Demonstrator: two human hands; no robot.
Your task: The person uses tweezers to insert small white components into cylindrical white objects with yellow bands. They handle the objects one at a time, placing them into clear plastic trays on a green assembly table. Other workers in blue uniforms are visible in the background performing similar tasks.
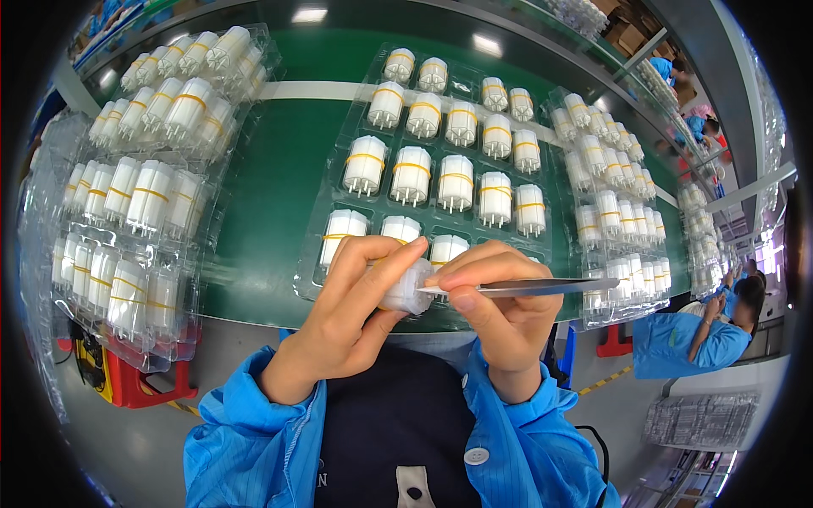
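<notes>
My left hand grips a white cylindrical part between thumb and fingers, tilted so that one end turns toward my right hand. In my right hand is a pair of metal tweezers, its tips touching or very close to that end of the part. What the tips pinch, if anything, is too small to make out. Just beyond my hands lies a clear plastic tray with rows of similar white parts, each with a yellow band round it and pins at its lower end.
Stacked clear trays of the same white parts stand at the left and right on the green table. A red stool is below the left edge. A person in blue sits at the right.
</notes>
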